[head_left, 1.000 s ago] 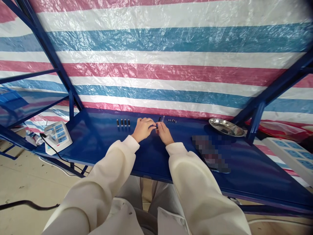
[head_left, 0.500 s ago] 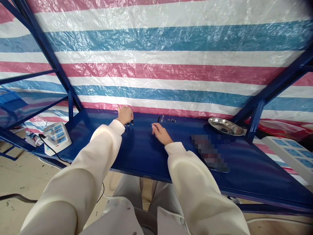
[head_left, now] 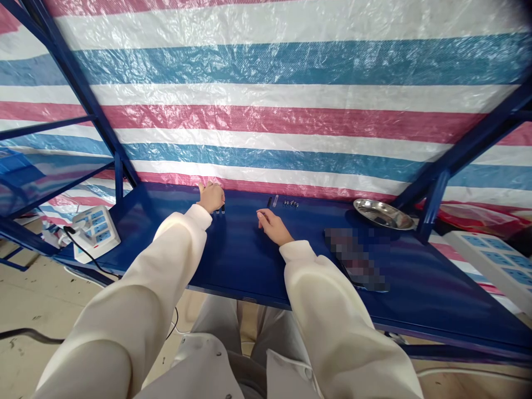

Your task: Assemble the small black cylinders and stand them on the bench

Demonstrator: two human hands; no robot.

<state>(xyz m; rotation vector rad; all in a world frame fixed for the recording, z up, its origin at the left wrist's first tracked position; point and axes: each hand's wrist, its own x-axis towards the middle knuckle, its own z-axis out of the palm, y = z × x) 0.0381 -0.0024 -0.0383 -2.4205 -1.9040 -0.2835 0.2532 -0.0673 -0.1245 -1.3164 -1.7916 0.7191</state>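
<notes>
1. Sheeting point(head_left: 266, 122), cut off at the frame's top;
2. blue table point(head_left: 245, 260), centre, partly hidden beneath sleeves point(head_left: 153, 266);
3. flat object point(head_left: 355, 257), right of centre, pixelated beyond reading;
4. left hand point(head_left: 211, 195), left of centre, partly covering black cylinders point(head_left: 223, 209); its grip I cannot tell;
5. right hand point(head_left: 272, 225), centre, loosely curled; whether pinching anything, I cannot tell;
6. black stick point(head_left: 270, 203), clear tube point(head_left: 276, 201), just above that hand;
7. metal bits point(head_left: 290, 204), beside the tube, indistinct.
</notes>
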